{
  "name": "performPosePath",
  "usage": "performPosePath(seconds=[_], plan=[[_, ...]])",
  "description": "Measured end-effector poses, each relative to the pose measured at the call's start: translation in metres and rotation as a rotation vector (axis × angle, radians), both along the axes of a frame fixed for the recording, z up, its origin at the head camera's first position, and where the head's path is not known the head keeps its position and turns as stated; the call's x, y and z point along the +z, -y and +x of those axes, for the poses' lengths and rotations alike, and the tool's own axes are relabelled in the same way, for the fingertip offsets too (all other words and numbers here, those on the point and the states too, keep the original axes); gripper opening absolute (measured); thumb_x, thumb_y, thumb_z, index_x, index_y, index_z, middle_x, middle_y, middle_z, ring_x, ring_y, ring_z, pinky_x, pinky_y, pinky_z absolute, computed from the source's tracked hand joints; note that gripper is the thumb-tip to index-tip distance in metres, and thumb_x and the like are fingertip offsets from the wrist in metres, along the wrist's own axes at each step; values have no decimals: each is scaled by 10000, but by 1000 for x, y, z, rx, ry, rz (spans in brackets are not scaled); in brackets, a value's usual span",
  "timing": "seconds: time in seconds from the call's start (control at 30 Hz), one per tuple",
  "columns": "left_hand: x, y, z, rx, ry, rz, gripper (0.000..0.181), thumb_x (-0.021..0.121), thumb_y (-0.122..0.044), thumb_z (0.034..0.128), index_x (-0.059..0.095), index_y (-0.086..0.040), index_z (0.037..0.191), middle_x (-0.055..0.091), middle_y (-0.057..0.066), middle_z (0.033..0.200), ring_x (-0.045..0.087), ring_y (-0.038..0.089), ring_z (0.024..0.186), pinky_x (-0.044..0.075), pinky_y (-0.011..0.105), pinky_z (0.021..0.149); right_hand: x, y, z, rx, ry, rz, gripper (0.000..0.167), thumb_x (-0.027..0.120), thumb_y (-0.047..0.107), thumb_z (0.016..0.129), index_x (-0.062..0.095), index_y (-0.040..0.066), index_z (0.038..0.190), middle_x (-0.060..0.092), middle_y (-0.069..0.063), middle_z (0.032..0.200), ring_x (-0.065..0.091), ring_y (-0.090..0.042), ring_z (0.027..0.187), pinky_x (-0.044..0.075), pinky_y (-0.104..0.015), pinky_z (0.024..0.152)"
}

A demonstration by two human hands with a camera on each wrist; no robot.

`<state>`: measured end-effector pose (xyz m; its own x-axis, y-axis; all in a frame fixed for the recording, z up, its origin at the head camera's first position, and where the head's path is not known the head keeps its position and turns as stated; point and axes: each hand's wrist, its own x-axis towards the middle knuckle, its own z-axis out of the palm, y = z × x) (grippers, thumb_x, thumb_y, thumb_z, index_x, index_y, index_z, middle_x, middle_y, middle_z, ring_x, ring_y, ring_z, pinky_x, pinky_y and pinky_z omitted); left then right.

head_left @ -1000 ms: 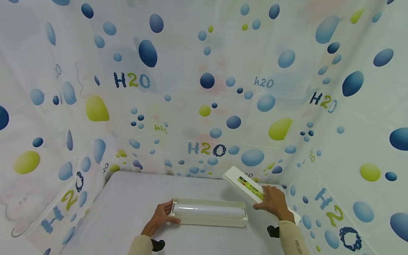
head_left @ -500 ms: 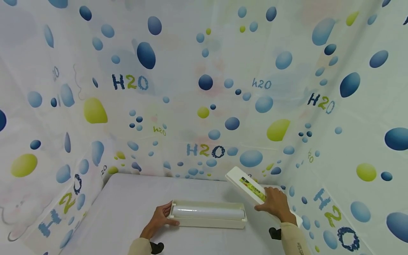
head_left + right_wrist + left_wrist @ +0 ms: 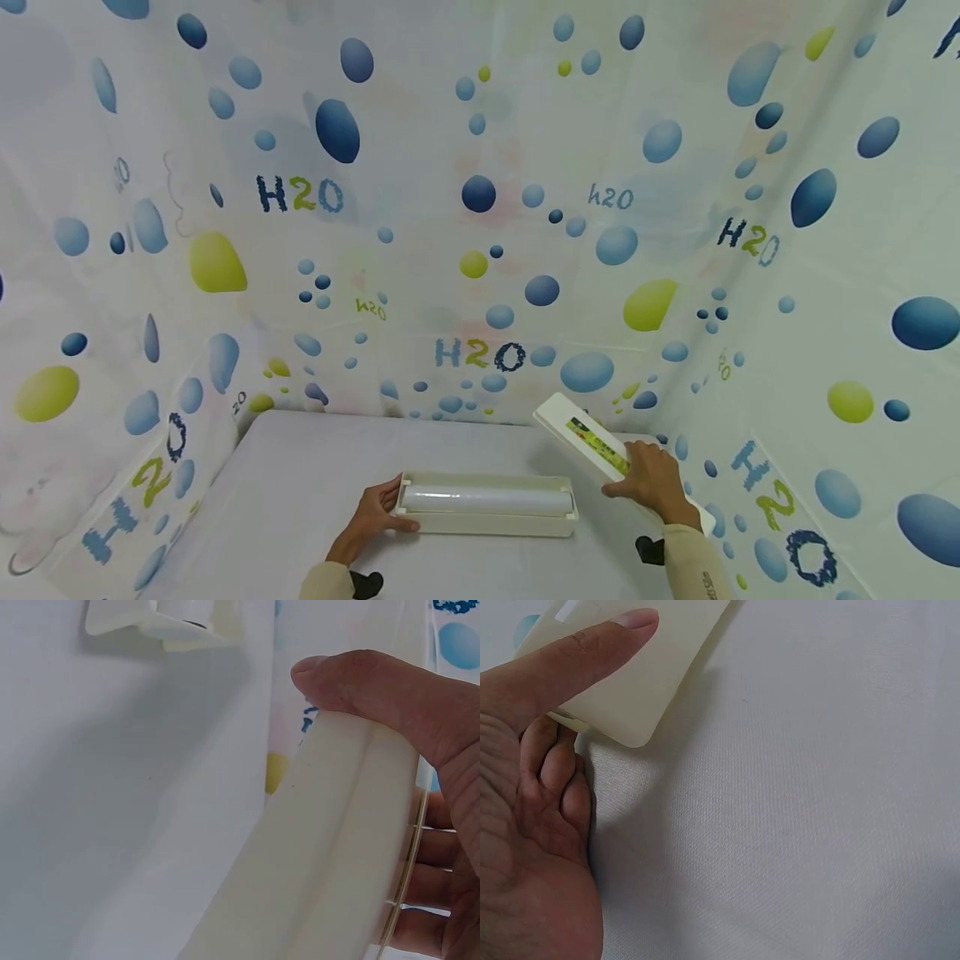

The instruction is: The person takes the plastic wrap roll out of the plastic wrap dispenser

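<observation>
Gripping the lid [image 3: 583, 435] near the counter's [image 3: 465, 568] right edge, the right hand [image 3: 654, 482] hides part. The left hand [image 3: 375, 510] pinches the box [image 3: 495, 523].

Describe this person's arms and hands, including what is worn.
The left hand and right hand wear no gloves. The left sleeve and right sleeve are beige; the right one bears dark lettering, too small to read. A black lobed piece shows at the inner side of each sleeve.

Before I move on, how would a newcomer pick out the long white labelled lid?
Find the white table, then the right hand at its right. It grips the long white lid, whose yellow-green label sets it apart from the open cream rectangular box.
</observation>
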<state>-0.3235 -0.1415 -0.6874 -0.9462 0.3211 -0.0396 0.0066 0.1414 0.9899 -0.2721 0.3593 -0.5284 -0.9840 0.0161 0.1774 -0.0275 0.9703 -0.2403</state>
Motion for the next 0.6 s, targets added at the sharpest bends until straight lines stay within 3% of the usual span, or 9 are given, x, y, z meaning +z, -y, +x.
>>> performPosePath(seconds=[0.2, 0.6], plan=[[0, 0, 1, -1, 6, 10, 1100, 983, 39, 733, 333, 174, 1610, 365, 346, 1672, 419, 537, 1556, 451, 457, 1265, -1, -2, 1, 1, -10, 10, 735, 1010, 461, 607, 742, -9, 1105, 674, -28, 802, 560, -165, 677, 444, -298, 557], [-2, 0, 0, -8, 13, 29, 1100, 980, 54, 725, 337, 172, 1610, 361, 347, 1675, 412, 540, 1561, 454, 440, 1267, -2, -4, 3, -16, 0, -4, 742, 1006, 454, 619, 733, -23, 1118, 682, -44, 822, 568, -178, 694, 435, -298, 571]])
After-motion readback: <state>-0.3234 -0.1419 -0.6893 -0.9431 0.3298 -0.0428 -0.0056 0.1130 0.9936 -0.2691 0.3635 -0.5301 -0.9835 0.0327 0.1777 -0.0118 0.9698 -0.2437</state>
